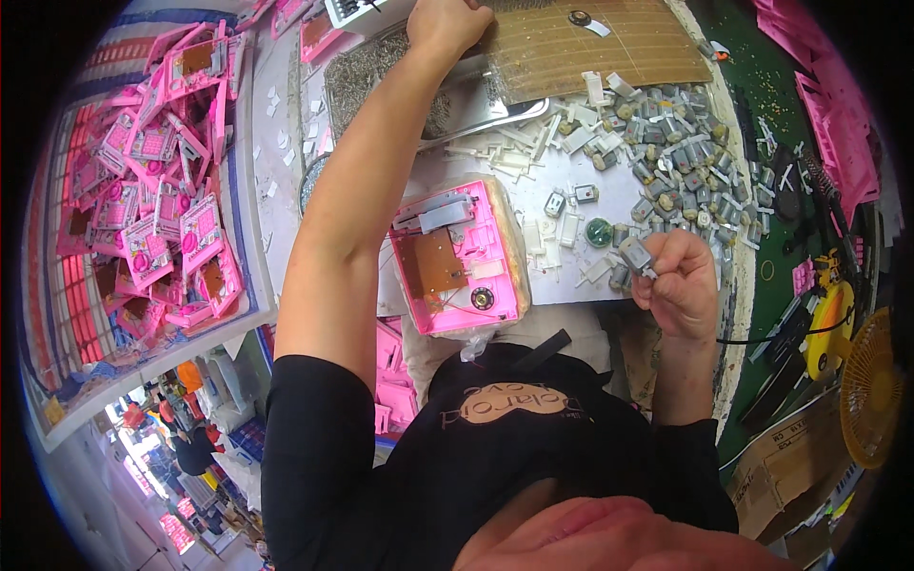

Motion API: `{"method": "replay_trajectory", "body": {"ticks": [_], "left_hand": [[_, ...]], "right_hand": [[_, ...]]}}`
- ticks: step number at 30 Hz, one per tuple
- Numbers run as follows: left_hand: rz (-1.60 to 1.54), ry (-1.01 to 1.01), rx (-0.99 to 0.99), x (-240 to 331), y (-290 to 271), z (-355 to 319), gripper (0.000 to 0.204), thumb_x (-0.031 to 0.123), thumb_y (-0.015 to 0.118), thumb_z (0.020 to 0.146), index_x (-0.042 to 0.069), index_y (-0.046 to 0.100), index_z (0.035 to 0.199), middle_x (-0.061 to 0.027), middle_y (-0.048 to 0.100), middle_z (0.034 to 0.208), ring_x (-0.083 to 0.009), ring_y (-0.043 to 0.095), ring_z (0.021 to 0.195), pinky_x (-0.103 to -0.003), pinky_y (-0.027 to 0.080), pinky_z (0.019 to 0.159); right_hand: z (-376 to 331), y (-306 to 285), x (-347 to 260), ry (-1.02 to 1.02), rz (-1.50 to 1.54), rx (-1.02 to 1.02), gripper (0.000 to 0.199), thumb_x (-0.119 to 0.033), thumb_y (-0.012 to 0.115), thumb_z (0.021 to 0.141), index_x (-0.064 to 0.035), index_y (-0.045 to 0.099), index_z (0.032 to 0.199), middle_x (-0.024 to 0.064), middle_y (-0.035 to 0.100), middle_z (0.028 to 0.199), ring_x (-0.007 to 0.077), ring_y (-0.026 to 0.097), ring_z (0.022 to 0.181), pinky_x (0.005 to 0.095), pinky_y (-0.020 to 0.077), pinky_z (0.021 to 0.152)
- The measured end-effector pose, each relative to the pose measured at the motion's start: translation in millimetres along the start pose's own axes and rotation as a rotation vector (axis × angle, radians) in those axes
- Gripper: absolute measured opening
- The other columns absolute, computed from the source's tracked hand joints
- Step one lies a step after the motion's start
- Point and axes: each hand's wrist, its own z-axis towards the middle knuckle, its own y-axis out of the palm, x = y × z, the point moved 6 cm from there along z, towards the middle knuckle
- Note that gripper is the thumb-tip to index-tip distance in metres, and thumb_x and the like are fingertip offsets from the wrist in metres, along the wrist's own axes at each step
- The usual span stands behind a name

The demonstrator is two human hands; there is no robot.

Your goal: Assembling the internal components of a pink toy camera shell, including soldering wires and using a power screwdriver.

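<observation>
Right hand (678,285) raised at the near right of the bench, fingers (666,271) curled and pinched shut on a small silver-grey metal motor (636,255). Motor poking out past the fingertips on the far-left side of the grip, tilted, a flat metal face and a short boxy body showing; finer detail too small to tell. Just beyond it, on the white bench top (609,205), a small round green disc (598,232) and a few loose white plastic pieces (557,228).

Left hand (446,24) stretched far out across the bench, closed into a loose fist at the far edge of a shallow metal tray of tiny silver screws (381,76), beside a tan perforated board (590,43); whatever sits inside that fist not visible, so grip contents impossible to tell.

Between the two arms, near the chest, an open pink plastic toy housing (457,262), lying inside-up, with a brown circuit board (433,266) in its left half and a small round speaker (483,299) at its near edge. Housing well apart from the motor in the right hand.

Far right of the bench: a heaped pile of similar grey motors (676,143). Far left: a large crate of finished pink toy units (152,190).
</observation>
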Motion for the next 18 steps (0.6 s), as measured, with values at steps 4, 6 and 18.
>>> {"method": "replay_trajectory", "body": {"ticks": [4,6,18], "left_hand": [[0.049,-0.067,-0.061,6,-1,4,0.028,0.026,0.071,0.077,0.001,0.077,0.087,-0.0247,0.074,0.089,-0.0389,0.073,0.09,-0.047,0.057,0.086],[0.063,-0.092,-0.081,8,-2,5,0.029,0.026,0.072,0.077,0.001,0.077,0.09,-0.0248,0.074,0.091,-0.039,0.073,0.093,-0.047,0.057,0.087],[0.153,-0.065,-0.073,15,8,10,0.034,0.025,0.074,0.085,-0.001,0.076,0.108,-0.022,0.072,0.118,-0.0357,0.069,0.114,-0.043,0.055,0.096]], "right_hand": [[-2,1,1,0.005,-0.031,0.006,0.021,-0.005,0.082,0.085,0.0012,0.064,0.094,0.0177,0.068,0.091,0.0194,0.065,0.069,0.029,0.0531,0.056],[-4,3,2,0.009,-0.045,0.005,0.021,-0.005,0.082,0.085,0.0012,0.064,0.094,0.0177,0.067,0.091,0.0194,0.065,0.069,0.0289,0.0531,0.056],[-19,16,-1,-0.044,-0.198,-0.004,0.016,-0.004,0.077,0.088,-0.0002,0.065,0.098,0.0192,0.068,0.1,0.0194,0.064,0.074,0.0285,0.0523,0.059]]}}
